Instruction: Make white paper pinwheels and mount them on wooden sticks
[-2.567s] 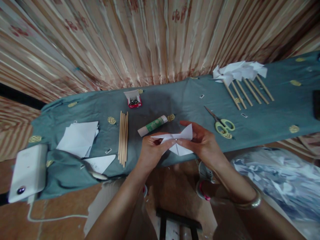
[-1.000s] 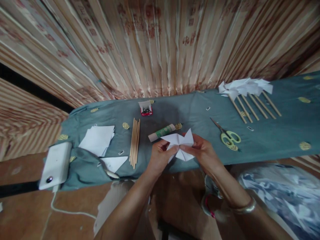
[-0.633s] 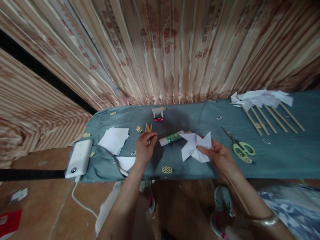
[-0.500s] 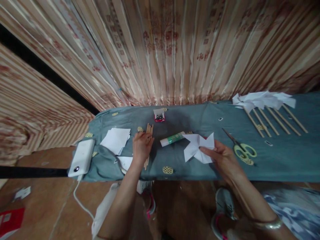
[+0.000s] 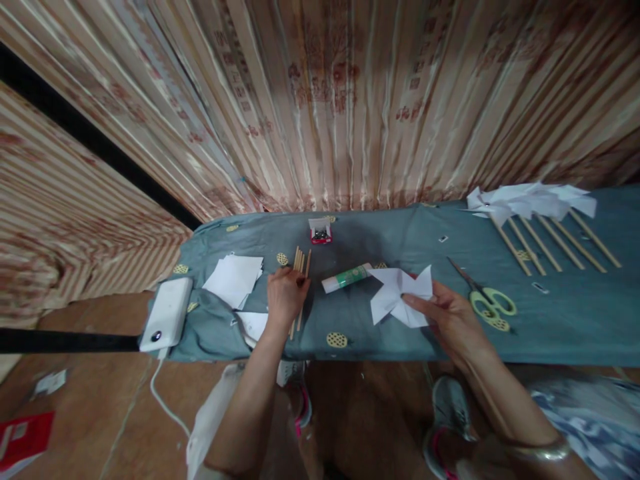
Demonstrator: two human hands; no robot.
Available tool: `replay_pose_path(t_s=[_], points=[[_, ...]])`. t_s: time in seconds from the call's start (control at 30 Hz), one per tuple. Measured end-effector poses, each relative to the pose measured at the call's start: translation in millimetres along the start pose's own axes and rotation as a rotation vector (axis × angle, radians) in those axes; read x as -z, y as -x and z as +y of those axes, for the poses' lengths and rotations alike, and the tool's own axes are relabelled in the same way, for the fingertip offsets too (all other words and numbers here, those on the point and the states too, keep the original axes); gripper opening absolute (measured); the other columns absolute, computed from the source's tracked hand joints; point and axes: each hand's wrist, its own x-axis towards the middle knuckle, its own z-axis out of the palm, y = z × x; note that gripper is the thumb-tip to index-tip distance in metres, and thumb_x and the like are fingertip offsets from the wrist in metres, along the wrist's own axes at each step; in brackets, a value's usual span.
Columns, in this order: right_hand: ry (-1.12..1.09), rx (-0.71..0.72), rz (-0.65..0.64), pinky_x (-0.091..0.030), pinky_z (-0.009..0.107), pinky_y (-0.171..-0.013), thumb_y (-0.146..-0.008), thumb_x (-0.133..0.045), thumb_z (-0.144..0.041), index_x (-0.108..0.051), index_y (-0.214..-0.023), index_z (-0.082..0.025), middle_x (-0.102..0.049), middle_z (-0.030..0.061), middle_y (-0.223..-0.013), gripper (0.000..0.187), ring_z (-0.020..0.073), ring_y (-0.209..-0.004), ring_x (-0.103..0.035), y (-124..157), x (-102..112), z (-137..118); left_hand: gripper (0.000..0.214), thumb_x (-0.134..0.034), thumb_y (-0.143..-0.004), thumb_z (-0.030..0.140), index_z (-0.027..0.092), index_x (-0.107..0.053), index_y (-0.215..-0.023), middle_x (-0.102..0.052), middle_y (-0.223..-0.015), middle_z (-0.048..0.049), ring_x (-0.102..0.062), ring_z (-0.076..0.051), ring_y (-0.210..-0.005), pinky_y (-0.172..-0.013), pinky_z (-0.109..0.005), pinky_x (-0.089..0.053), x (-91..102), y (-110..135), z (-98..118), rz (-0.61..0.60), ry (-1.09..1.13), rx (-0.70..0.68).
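Note:
My left hand is closed over the bundle of thin wooden sticks, its fingers pinching one wooden stick that stands slightly apart from the others. In my right hand a folded white paper pinwheel is gripped, the thumb pressed near its middle. Between the hands a green and white glue stick lies on the cloth, close to the pinwheel. Behind the sticks sits a small open red box with small dark metal pieces inside.
Green-handled scissors lie right of my right hand. Several pinwheels on sticks rest at the far right. White paper squares and a white power bank with a cable are on the left. A patterned curtain hangs behind the cloth-covered table.
One stick has shifted a little to the right, apart from the bundle, as my left fingers close on it. My right hand stays nearly still with the pinwheel.

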Motion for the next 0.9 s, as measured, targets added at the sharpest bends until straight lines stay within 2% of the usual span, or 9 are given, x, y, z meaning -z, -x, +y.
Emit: replay_pose_path(t_s=[0.17,0.3,0.37,0.43,0.47,0.53,0.67,0.8,0.9], points=[[0.002,0.037,-0.028,-0.053,0.024,-0.059,-0.053,-0.088,-0.029,-0.068,-0.096,-0.02,-0.076,0.0009,-0.079,0.048,0.0159,-0.062,-0.068,1,0,0,0.011,-0.061,-0.078,0.019,0.017,-0.07,-0.073,-0.068,-0.077,-0.0074,-0.063,-0.024,-0.082,-0.08,-0.035,-0.045,1.2,0,1,0.067,0.171,0.037],[-0.014,0.04,-0.053,-0.053,0.025,-0.059,-0.052,-0.088,-0.027,-0.068,-0.099,-0.02,-0.077,0.0015,-0.082,0.052,0.0159,-0.063,-0.068,5,1,-3,0.01,-0.062,-0.074,0.025,0.017,-0.068,-0.074,-0.068,-0.074,-0.0033,-0.064,-0.017,-0.071,-0.07,-0.028,-0.048,19.8,13,17,0.147,0.762,0.171],[-0.005,0.025,-0.065,-0.053,0.026,-0.058,-0.051,-0.089,-0.027,-0.068,-0.099,-0.02,-0.077,0.002,-0.082,0.053,0.0162,-0.062,-0.068,8,2,-5,0.017,-0.067,-0.071,0.033,0.016,-0.065,-0.075,-0.067,-0.066,-0.0013,-0.063,-0.016,-0.063,-0.063,-0.026,-0.049,30.4,32,34,0.049,1.105,0.243],[0.01,0.014,-0.065,-0.053,0.026,-0.057,-0.049,-0.09,-0.027,-0.069,-0.098,-0.02,-0.077,0.0017,-0.079,0.054,0.016,-0.061,-0.067,11,4,-7,0.026,-0.069,-0.071,0.04,0.016,-0.063,-0.078,-0.062,-0.054,0.0017,-0.058,-0.013,-0.05,-0.055,-0.023,-0.046,34.2,60,53,-0.102,1.33,0.337],[0.02,0.01,-0.062,-0.052,0.025,-0.056,-0.048,-0.09,-0.027,-0.069,-0.097,-0.02,-0.076,0.0014,-0.077,0.054,0.0156,-0.06,-0.067,13,5,-8,0.029,-0.071,-0.071,0.043,0.016,-0.063,-0.077,-0.058,-0.05,0.0036,-0.053,-0.01,-0.045,-0.05,-0.021,-0.042,32.3,76,61,-0.16,1.424,0.403],[0.053,-0.001,-0.068,-0.05,0.023,-0.054,-0.047,-0.091,-0.028,-0.069,-0.094,-0.02,-0.075,0.0003,-0.072,0.053,0.0139,-0.057,-0.065,17,7,-10,0.037,-0.076,-0.066,0.048,0.015,-0.061,-0.073,-0.051,-0.048,0.0066,-0.041,-0.004,-0.039,-0.043,-0.016,-0.029,21.0,110,76,-0.177,1.622,0.57],[0.167,-0.005,-0.191,-0.044,0.02,-0.048,-0.051,-0.089,-0.032,-0.064,-0.076,-0.018,-0.068,-0.0028,-0.06,0.037,0.01,-0.05,-0.057,28,8,-9,0.045,-0.085,-0.054,0.049,0.013,-0.06,-0.066,-0.05,-0.051,0.0063,-0.036,-0.001,-0.041,-0.043,-0.014,-0.025,-16.3,158,92,-0.314,1.805,0.886],[0.335,0.018,-0.351,-0.043,0.019,-0.051,-0.064,-0.081,-0.033,-0.059,-0.07,-0.017,-0.061,-0.004,-0.06,0.028,0.0086,-0.053,-0.054,42,6,3,0.04,-0.085,-0.055,0.045,0.014,-0.063,-0.065,-0.047,-0.046,0.0066,-0.037,-0.003,-0.044,-0.046,-0.015,-0.027,-42.3,166,102,-0.331,1.894,0.973],[0.505,0.033,-0.369,-0.046,0.019,-0.055,-0.074,-0.073,-0.033,-0.06,-0.073,-0.019,-0.061,-0.0037,-0.065,0.019,0.0096,-0.059,-0.057,48,5,15,0.038,-0.087,-0.051,0.042,0.015,-0.064,-0.065,-0.051,-0.049,0.0051,-0.039,-0.004,-0.047,-0.048,-0.016,-0.028,-48.5,161,106,-0.312,1.857,1.056]])
